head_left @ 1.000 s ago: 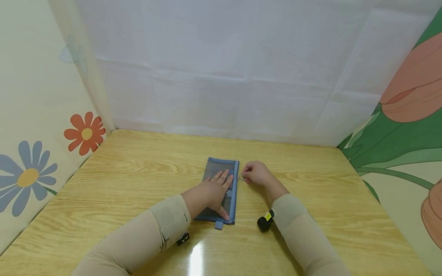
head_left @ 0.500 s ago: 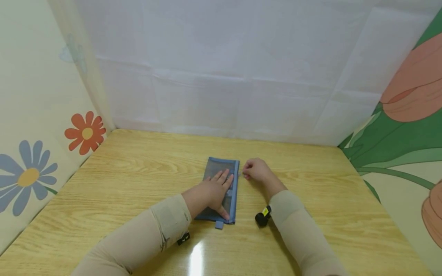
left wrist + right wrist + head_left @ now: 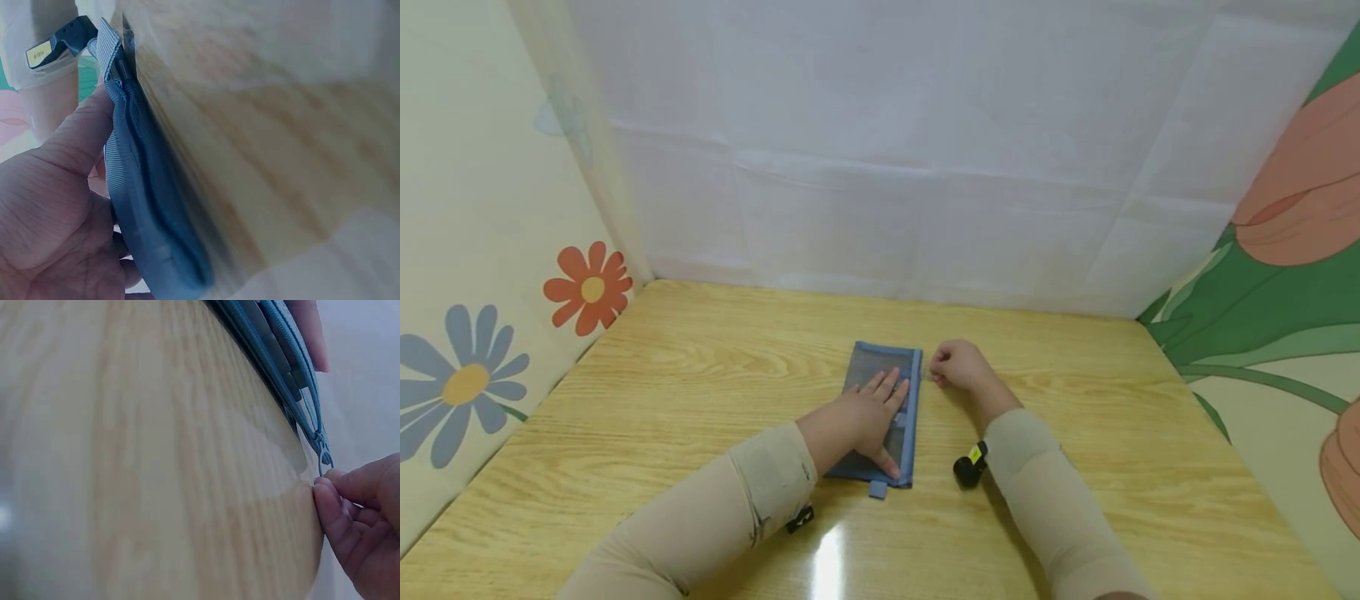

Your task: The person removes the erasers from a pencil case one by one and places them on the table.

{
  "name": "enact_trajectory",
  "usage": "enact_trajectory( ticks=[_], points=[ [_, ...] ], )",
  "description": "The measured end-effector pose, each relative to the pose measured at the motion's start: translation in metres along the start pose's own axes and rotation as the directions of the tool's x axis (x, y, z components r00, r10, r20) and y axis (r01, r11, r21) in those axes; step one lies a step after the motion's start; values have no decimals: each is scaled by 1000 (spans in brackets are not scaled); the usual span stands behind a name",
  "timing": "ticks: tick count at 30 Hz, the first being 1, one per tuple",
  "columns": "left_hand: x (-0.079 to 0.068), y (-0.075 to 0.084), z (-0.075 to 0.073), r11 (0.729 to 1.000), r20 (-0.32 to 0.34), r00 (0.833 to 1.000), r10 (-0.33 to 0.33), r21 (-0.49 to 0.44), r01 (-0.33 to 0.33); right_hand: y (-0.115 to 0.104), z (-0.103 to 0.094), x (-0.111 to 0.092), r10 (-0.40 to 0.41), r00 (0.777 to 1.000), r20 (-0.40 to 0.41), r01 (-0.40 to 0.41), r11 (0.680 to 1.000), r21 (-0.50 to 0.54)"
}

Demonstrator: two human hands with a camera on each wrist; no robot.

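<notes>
A blue mesh zipper pouch [image 3: 867,360] lies flat on the table, its zipper edge facing right. My left hand [image 3: 867,417] rests on top of it, fingers spread, with the thumb near the close corner. Beside the zipper edge, toward the far end, my right hand [image 3: 958,365] pinches the zipper pull [image 3: 324,456] between thumb and fingertips. In the right wrist view the zipper stands parted behind the pull, and dark blocky items [image 3: 284,359] show in the gap. Their kind is unclear. The left wrist view shows the pouch's thick blue edge [image 3: 134,169] beside the thumb.
The wood-grain table [image 3: 722,358] runs back to a white sheet [image 3: 850,208]. Flower-patterned panels [image 3: 467,383] flank it on the left and right. A small blue fabric tab [image 3: 877,490] sticks out from the pouch's near end.
My right hand has shifted slightly away from me along the pouch's zipper edge, still pinching the pull. The left hand stays pressed on the pouch.
</notes>
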State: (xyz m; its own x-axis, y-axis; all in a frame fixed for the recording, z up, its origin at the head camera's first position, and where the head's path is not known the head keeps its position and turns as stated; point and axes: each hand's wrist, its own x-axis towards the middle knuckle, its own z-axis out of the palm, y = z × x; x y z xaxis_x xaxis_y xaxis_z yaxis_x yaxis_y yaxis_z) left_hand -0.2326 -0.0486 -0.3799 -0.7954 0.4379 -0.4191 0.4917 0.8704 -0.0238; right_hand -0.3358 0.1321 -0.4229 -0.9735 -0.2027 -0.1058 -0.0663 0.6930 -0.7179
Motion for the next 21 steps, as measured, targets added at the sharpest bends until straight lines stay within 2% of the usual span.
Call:
enact_trajectory(
  ticks=[4,12,21],
  points=[
    [0,0,-1,1000,5,1000,-2,0,2,0,-1,3,-1,1000,-11,1,1000,-2],
    [0,0,-1,1000,13,1000,-13,2,13,0,-2,9,20,1000,-19,-19,998,55],
    [5,0,3,1000,-1,1000,-25,10,25,-2,-4,16,3,999,-52,-4,1000,-15]
  ],
)
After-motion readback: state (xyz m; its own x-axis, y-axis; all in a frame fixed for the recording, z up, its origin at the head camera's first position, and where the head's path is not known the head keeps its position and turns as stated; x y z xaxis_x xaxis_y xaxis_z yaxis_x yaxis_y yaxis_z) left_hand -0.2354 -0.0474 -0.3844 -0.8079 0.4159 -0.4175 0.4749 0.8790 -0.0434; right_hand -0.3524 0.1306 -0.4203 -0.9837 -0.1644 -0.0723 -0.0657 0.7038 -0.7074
